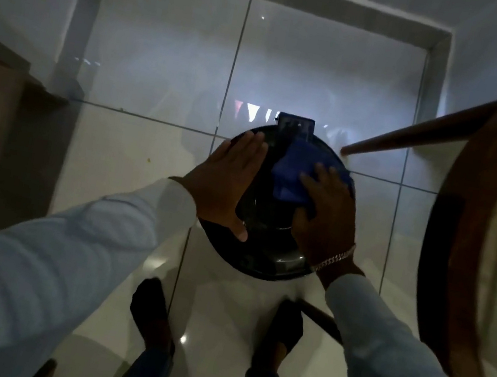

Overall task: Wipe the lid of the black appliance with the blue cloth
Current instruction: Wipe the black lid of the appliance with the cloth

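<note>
- Your left hand (224, 184) lay flat on the lid (262, 254), fingers straight, holding nothing.
- Just right of it, your right hand (325, 217) pressed the cloth (289, 175) onto the lid with fingers spread, its palm hiding part of the cloth.
- Dim light made the lid's surface hard to make out.

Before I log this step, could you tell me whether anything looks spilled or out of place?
Nothing much: the left hand and the right hand, on the blue cloth, press the lid. Only a yellowish speck marks the floor tile at left.
</note>
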The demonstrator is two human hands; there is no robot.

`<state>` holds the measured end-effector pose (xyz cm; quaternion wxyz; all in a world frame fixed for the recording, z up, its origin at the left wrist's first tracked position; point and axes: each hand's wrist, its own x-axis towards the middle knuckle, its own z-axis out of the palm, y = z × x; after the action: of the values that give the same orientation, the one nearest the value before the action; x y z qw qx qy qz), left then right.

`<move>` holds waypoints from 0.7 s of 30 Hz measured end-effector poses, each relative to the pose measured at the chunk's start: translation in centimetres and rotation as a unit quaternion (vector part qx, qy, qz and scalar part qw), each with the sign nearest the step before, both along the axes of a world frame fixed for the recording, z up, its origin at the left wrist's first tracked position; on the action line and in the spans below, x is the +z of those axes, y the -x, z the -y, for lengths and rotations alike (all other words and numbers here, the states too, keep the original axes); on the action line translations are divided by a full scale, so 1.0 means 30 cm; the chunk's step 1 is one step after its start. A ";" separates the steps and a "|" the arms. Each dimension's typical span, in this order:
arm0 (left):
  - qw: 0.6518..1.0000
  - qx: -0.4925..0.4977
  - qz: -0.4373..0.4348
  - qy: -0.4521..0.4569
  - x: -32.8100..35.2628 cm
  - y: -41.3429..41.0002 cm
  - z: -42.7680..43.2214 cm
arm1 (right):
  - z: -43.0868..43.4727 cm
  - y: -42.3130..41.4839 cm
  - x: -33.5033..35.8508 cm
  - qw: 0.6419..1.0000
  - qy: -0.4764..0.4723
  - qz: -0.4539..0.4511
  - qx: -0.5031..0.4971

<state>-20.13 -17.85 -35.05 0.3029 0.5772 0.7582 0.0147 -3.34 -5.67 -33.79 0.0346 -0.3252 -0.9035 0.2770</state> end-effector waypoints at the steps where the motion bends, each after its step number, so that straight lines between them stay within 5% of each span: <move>1: 1.000 -0.019 -0.012 -0.007 -0.021 0.005 -0.003 | 0.030 -0.024 -0.021 1.000 0.001 -0.014 -0.001; 4: 0.997 -0.063 -0.030 -0.022 -0.067 0.017 -0.010 | 0.043 -0.035 -0.048 0.997 -0.024 -0.059 -0.040; 10: 0.996 -0.078 -0.016 -0.037 -0.125 0.040 -0.020 | -0.013 0.109 -0.160 0.990 -0.106 0.092 0.000; 21: 0.997 -0.072 0.012 -0.035 -0.139 0.050 -0.019 | 0.119 -0.003 -0.200 0.981 -0.122 0.117 -0.097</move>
<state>-21.62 -17.28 -39.21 0.2918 0.6404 0.7100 0.0257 -3.26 -9.22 -39.80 -0.0057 -0.4345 -0.8926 0.1201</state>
